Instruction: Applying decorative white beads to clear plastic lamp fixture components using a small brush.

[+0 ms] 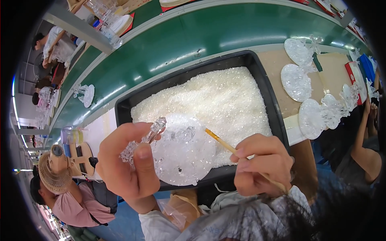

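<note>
My left hand (130, 168) is closed round the clear plastic upright part of an ornament (157, 127). Its round white base (185, 160), frosted with glittering grains and marked by a small dark hole, is tilted to face me. A thin paintbrush (221, 141) with a pale wooden handle is pinched in my right hand (261, 166). The brush's yellow-orange tip points at the base's right edge; whether it touches cannot be told. Below both hands lies a black tray (274, 116) heaped with white sparkling granules (201, 92).
Several similar ornaments (296, 82) stand on cardboard at the right, beside a person's arm (362, 128). A green conveyor belt (241, 30) runs behind the tray, carrying another ornament (85, 95). At left are a jar (72, 135), a fan (55, 164) and a person in pink (78, 205).
</note>
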A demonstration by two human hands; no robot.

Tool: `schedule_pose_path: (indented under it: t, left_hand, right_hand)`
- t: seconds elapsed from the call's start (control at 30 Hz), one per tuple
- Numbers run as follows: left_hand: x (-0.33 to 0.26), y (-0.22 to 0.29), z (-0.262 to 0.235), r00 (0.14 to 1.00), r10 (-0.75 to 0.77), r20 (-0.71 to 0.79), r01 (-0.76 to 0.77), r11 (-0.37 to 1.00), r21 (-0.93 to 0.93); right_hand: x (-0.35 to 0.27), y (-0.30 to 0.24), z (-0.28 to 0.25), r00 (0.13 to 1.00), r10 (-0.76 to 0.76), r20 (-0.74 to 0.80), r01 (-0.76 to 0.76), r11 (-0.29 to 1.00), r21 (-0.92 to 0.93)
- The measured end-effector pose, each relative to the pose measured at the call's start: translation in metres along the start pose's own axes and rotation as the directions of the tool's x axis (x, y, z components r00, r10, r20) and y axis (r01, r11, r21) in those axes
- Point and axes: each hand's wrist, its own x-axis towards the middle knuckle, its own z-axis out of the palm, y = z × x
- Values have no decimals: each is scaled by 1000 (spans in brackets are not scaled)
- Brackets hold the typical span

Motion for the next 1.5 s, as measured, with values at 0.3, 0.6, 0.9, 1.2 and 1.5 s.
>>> schedule_pose_path:
  t: [0.3,0.6,0.9,1.2,1.5]
  left_hand:
    - [0,0,4,998,-46,-35,41,992,-121]
    - [-4,-1,-2,977,-202,-66,195,975,-105]
    - [-7,-6,1,977,-160,-143,143,982,-122]
    - [-3,-7,1,989,-74,-127,66,996,-64]
    - [-1,-3,3,991,14,-135,-15,1000,-10]
  right_hand:
    - [-1,5,-6,996,-59,-74,65,995,74]
    - [-6,5,-8,994,-105,-40,110,981,161]
    - [-4,6,-9,986,-164,5,161,973,163]
    - [-9,7,-10,985,-173,-1,171,970,172]
    - [-4,11,1,964,-266,20,257,947,190]
